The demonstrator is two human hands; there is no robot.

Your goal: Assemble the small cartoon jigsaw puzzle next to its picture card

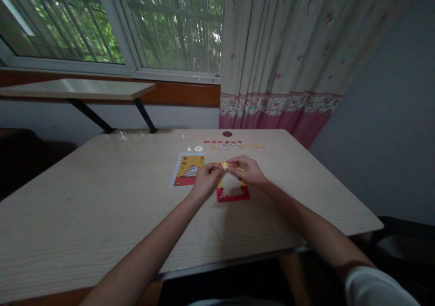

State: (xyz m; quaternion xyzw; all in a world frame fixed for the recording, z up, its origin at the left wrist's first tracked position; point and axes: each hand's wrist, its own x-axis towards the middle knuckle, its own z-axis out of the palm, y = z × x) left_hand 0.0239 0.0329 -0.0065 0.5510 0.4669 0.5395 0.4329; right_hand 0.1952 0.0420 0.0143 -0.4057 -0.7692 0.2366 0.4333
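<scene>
Your left hand [206, 179] and right hand [249, 172] pinch a small pale-yellow jigsaw piece [224, 166] at the 12 o'clock side of the flat red-and-yellow puzzle border [234, 198]; if either grip slips, the piece may drop, and a dragging wrist could pull the border apart

a small pale-yellow puzzle piece [225, 166] is at the far edge of a flat yellow-and-red puzzle border [234, 198].

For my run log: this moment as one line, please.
left hand, right hand: holding yellow piece | puzzle frame: beneath hands | picture card: left of frame | loose pieces: in rows beyond hands
</scene>
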